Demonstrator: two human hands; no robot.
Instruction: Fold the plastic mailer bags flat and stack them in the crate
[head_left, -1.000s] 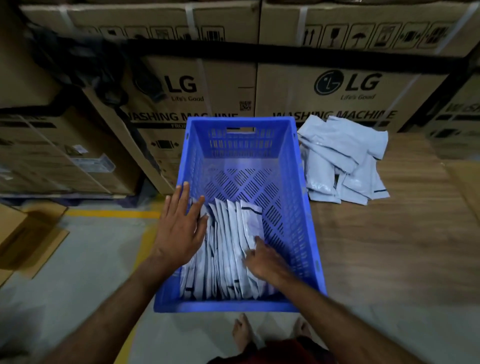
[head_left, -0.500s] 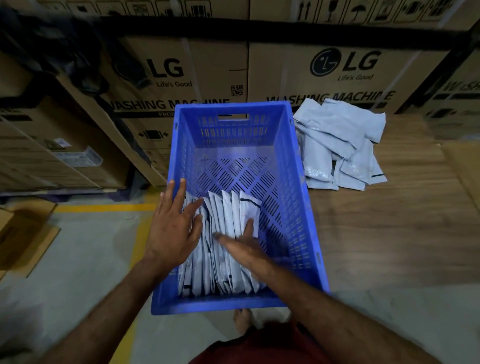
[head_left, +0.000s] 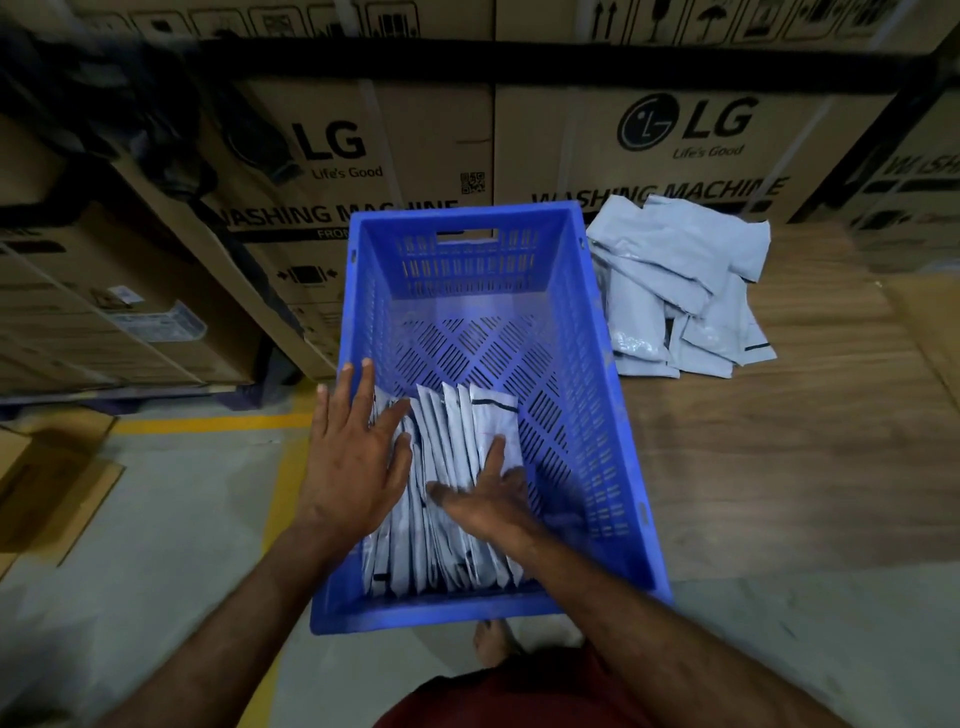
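A blue slotted crate (head_left: 587, 364) sits in front of me. Several folded grey-white mailer bags (head_left: 457, 436) stand on edge in a row at its near left end. My left hand (head_left: 358, 452) lies flat with straight fingers against the left side of the row, over the crate's left wall. My right hand (head_left: 488, 499) rests with spread fingers on the right side of the row, thumb pointing left. A loose pile of unfolded grey mailer bags (head_left: 680, 280) lies on the wooden surface to the right of the crate.
Large cardboard washing-machine boxes (head_left: 675, 135) stand close behind the crate and to the left. A wooden surface (head_left: 779, 431) spreads to the right. Flattened cardboard (head_left: 47, 478) lies on the concrete floor at left, beyond a yellow line (head_left: 208, 423). My bare foot (head_left: 491, 644) shows below the crate.
My right hand has uncurled from the bags' near right end and spread flat on the row, sliding forward. My left hand has stayed pressed on the left side.
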